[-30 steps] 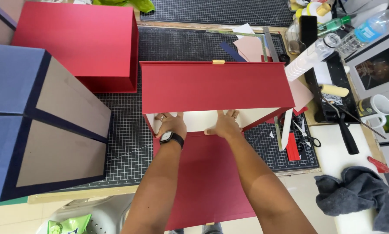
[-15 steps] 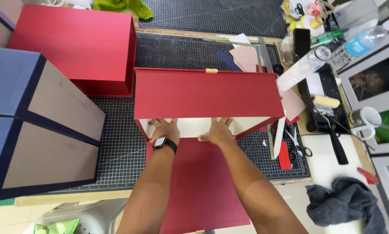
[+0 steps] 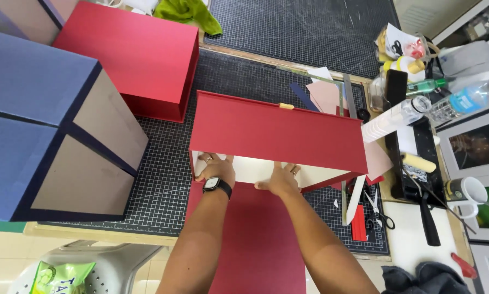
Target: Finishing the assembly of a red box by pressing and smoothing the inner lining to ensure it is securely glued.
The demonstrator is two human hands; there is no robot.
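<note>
A red box [image 3: 277, 133] with a white inside lies open toward me on the black cutting mat [image 3: 162, 163]. Its red flap [image 3: 255, 239] extends toward me over the table edge. My left hand [image 3: 216, 167], with a black watch on the wrist, presses flat on the white inner floor at the box's left side. My right hand [image 3: 280, 178] presses flat on the same white floor near the middle. Both sets of fingertips reach under the box's upper red wall and are partly hidden.
A closed red box [image 3: 135, 54] sits at the back left, and large blue-and-grey boxes [image 3: 48, 125] stand at the left. Bottles [image 3: 397, 117], scissors [image 3: 378, 209], a red cutter [image 3: 359, 223], a mug [image 3: 468, 193] and a dark cloth [image 3: 418, 277] crowd the right.
The view has shifted a little, so the box sits differently in frame. Both hands stay pressed inside the red box, with hardly any movement.
</note>
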